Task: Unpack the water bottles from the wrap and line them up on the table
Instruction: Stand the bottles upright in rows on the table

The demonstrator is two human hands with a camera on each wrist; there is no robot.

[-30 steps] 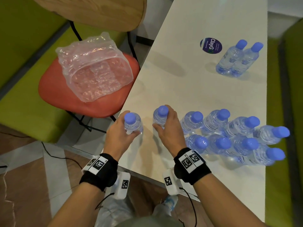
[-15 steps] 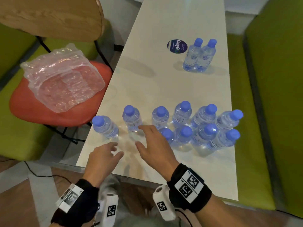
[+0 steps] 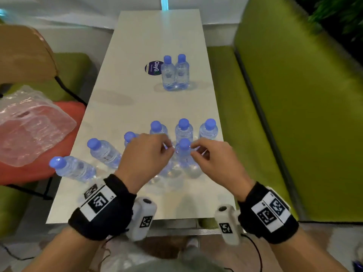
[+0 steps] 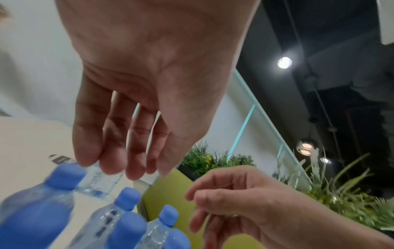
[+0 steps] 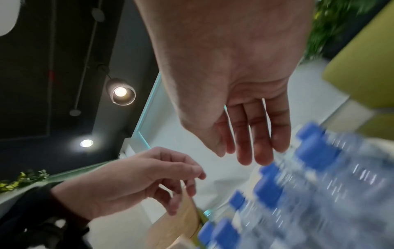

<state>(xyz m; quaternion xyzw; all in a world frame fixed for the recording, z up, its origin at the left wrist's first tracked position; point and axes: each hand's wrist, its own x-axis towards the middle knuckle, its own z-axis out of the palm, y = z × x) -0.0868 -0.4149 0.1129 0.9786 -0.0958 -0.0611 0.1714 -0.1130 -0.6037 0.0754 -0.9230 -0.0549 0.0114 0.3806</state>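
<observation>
Several clear water bottles with blue caps stand on the white table [image 3: 141,42]. Two of them [image 3: 73,169] [image 3: 105,153] stand apart in a line at the front left. The others form a cluster [image 3: 183,130] at the front middle. My left hand [image 3: 167,149] and right hand [image 3: 196,151] hover over that cluster, on either side of its nearest bottle [image 3: 184,154]. In the wrist views the left hand [image 4: 119,166] and right hand [image 5: 251,155] have relaxed fingers hanging above the caps, holding nothing. The empty plastic wrap [image 3: 29,130] lies on a red chair seat.
Two more bottles [image 3: 175,74] stand together farther back, beside a round dark sticker [image 3: 152,68]. A green bench [image 3: 294,114] runs along the table's right side. The red chair [image 3: 64,114] with a wooden back is at the left.
One second ago each hand gripped a bottle at the front left. Both bottles now stand there, released. Both hands have moved right, over the cluster.
</observation>
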